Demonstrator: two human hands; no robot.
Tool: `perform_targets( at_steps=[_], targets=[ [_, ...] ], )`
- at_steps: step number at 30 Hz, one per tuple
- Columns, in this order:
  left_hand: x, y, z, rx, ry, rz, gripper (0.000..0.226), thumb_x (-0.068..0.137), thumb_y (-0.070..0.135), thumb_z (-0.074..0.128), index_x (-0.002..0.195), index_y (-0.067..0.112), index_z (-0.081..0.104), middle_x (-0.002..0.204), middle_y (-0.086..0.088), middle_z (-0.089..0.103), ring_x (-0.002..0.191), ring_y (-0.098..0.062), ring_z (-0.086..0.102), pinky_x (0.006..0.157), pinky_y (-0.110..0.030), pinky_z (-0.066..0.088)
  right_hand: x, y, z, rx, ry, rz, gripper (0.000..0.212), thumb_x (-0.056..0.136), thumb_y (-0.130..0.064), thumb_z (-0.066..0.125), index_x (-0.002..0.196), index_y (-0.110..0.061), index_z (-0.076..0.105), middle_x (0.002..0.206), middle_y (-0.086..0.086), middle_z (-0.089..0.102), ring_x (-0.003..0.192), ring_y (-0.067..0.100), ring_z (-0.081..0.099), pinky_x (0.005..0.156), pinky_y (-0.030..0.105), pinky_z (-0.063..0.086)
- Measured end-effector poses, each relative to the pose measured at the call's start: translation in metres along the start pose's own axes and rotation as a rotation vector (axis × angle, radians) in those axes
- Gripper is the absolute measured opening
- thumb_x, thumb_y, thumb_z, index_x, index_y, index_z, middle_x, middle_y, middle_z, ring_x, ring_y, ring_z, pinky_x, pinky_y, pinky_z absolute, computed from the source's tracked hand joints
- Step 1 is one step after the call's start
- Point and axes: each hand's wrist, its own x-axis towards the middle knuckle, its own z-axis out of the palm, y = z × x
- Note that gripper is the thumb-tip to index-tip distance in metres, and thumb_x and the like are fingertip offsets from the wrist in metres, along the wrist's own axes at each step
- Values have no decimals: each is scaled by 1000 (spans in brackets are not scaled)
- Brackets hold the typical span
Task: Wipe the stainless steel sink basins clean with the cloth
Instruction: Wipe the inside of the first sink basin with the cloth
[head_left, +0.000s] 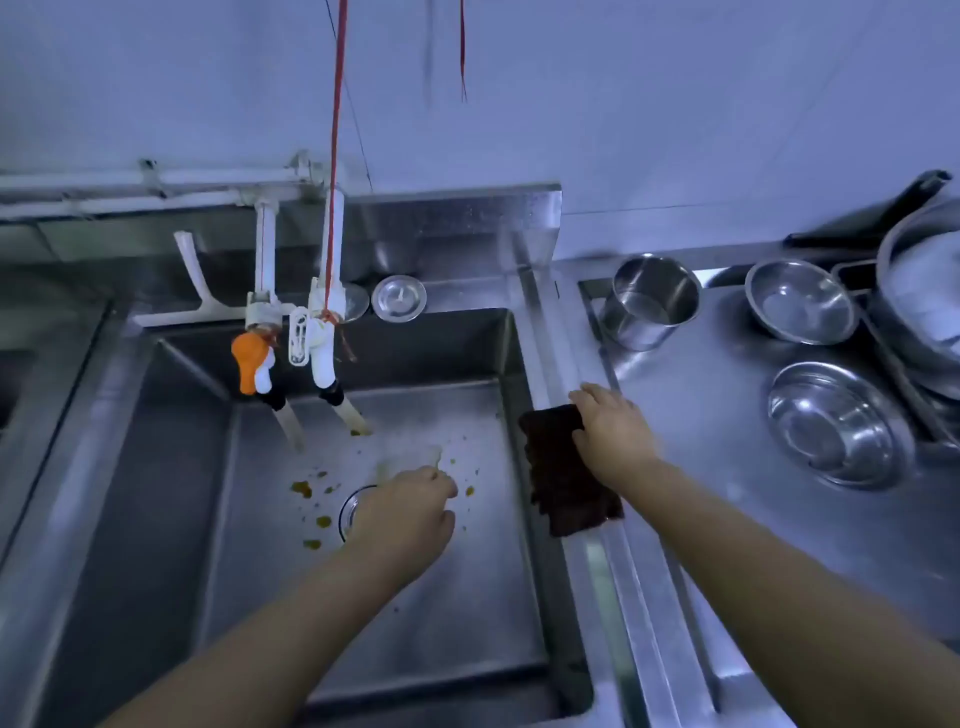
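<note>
A dark brown cloth (566, 470) lies draped over the right rim of a stainless steel sink basin (156, 493), partly hanging into the basin. The person's right hand (613, 434) rests on the cloth's far end, fingers curled over its edge and gripping it. Inside the basin, the left hand (410, 512) reaches down near the round drain (350, 506), its fingers pinched on a pale, blurred scrap (410, 457) that cannot be identified. Yellow-brown spots (301, 488) dot the basin floor around the drain. Above the basin's far wall hang two white taps (322, 338), one with an orange handle (249, 366). On the ledge behind the basin sits a round metal strainer lid (399, 298). On the steel counter (727, 519) to the right of the basin stand a steel pot (649, 301) and two steel bowls (800, 301) (836, 423); nothing can be seen inside them. Stacked metal dishes (924, 291) sit farther right.
</note>
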Motion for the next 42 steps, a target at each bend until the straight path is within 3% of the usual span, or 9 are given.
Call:
perform_targets(
  at_steps=[6,12,15,17,20,23,31,36,42],
  targets=[
    [20,3,25,-33,-72,-49,35,95,26,43,128,24,53,125,5,54,112,-17,52,86,-31,46,8,1,12,-153,-25,48,42,88,-38,61,122,-16,48,119,3,52,113,24,45,92,33,32],
    [40,26,30,-89,-30,-1,45,92,25,47,137,22,40,135,2,45,120,-19,46,90,-34,46,-4,-3,10,-118,-9,-189,21,77,-24,69,94,-13,63,101,4,57,102,26,47,77,31,28],
    [52,33,21,-189,122,46,68,84,21,59,145,20,29,150,1,28,134,-20,29,106,-34,35,-10,-16,3,0,39,-407,19,61,-14,76,67,-11,58,68,6,57,68,29,57,65,28,32],
    [60,29,16,-206,177,121,61,79,23,62,138,21,43,149,2,33,134,-20,27,106,-34,32,-14,-30,-6,39,78,-456,23,60,-14,76,61,-14,53,56,3,54,51,26,52,57,26,34],
    [61,14,10,-174,153,188,17,77,31,64,90,20,67,104,4,66,116,-19,50,89,-30,39,-17,-49,-14,113,75,-465,16,70,-24,73,71,-17,58,65,0,58,59,23,54,57,28,37],
    [46,-8,11,-205,92,88,18,81,31,62,74,16,55,71,0,63,72,-21,60,60,-33,43,-17,-59,-11,155,-3,-406,16,77,-28,71,79,-20,57,75,-6,53,68,17,52,58,30,44],
    [-6,-44,83,-273,-205,-67,13,83,28,62,92,21,57,86,1,63,81,-20,60,59,-27,41,-47,-86,69,-33,-317,-421,15,86,-11,56,97,-15,65,98,5,61,95,23,55,78,34,49],
    [-26,-41,157,-698,-466,-130,17,82,23,64,74,22,49,69,7,52,65,-10,52,50,-20,31,-66,-96,107,-278,-465,-379,19,86,-15,56,104,-15,56,104,6,62,100,24,53,82,33,39],
    [-18,-53,204,-667,-421,-243,13,90,17,54,81,17,44,77,0,50,67,-16,48,56,-27,33,-63,-104,154,-151,-374,-242,39,84,1,50,122,-9,48,121,10,53,114,28,43,80,31,36]
  ],
)
